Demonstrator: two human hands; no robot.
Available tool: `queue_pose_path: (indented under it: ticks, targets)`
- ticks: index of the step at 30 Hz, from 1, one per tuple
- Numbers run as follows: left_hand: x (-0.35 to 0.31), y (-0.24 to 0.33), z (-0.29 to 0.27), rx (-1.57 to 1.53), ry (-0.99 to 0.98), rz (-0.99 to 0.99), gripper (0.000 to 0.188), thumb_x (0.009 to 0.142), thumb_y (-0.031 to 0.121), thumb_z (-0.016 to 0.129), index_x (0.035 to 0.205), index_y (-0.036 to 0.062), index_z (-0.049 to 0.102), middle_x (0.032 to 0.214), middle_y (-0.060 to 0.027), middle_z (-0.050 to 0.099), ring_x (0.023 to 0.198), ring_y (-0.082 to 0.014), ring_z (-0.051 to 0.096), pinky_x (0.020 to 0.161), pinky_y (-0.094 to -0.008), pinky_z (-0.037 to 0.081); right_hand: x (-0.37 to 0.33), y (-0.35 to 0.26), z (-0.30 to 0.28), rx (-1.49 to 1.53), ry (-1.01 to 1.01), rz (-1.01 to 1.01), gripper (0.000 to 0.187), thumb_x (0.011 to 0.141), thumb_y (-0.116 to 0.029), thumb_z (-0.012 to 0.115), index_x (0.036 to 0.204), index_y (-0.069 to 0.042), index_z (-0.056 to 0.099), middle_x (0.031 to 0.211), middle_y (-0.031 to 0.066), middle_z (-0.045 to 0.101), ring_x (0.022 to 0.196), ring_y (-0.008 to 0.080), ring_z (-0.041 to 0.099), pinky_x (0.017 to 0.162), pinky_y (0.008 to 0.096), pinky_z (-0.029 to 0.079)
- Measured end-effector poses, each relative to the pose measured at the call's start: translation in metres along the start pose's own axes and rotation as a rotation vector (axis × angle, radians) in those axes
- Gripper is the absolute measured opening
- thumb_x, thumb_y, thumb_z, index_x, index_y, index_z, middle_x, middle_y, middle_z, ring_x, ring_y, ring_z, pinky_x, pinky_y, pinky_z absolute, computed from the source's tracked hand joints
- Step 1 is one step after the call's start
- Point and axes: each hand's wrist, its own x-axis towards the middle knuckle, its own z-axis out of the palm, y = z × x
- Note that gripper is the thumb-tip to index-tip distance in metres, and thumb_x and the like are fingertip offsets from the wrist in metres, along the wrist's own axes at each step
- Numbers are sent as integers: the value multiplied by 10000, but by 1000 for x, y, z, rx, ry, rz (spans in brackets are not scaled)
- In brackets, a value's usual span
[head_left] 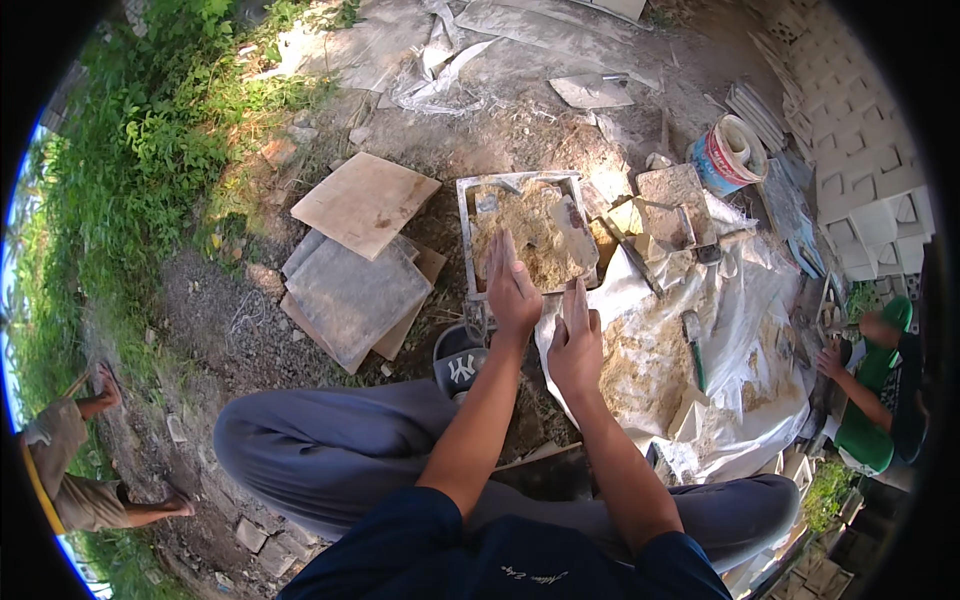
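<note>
My left hand [511, 285] lies flat, fingers together, on the near edge of a square grey mould frame [467, 232] filled with damp sandy mortar [530, 235]. My right hand [575, 345] hovers flat just to the right of it, over a white plastic sheet [745, 330], holding nothing. A trowel blade [573, 228] rests in the mortar at the frame's right side. I sit with my knees bent, in grey trousers.
Stacked square slabs [355, 260] lie left of the frame. A dark sandal [459, 362] sits under my left wrist. A paint bucket [728, 152] lies tipped at the back right, with patterned cast blocks [860, 150] beyond. One person [880, 385] crouches at right; another person's legs [80, 470] are at left.
</note>
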Motion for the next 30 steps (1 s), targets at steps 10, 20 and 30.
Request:
queue_pose_path:
  ticks: [10,20,30]
  targets:
    - [45,-14,31,258,-269,110,607,1075,335,316,1518,-79,329,1570,-267,364,1479,-417,311,1233,-501,223,32,15,-9,65,-71,24,670,908,-19,588,1540,-50,367,1160,330,596,1001,514,623,892,529,508]
    - [47,-1,25,473,-537,357,513,1059,357,386,1484,88,485,1572,-104,433,1514,-341,276,1253,-529,121,39,23,-13,26,63,4,653,927,-25,571,1544,-147,392,1125,292,589,904,493,653,776,536,552]
    - [45,-9,26,489,-316,377,501,1002,321,499,1374,-3,586,1512,-167,497,1460,-356,380,1233,-558,168,29,23,-4,20,-46,84,668,915,-40,608,1543,-138,402,1141,307,608,950,511,644,814,533,539]
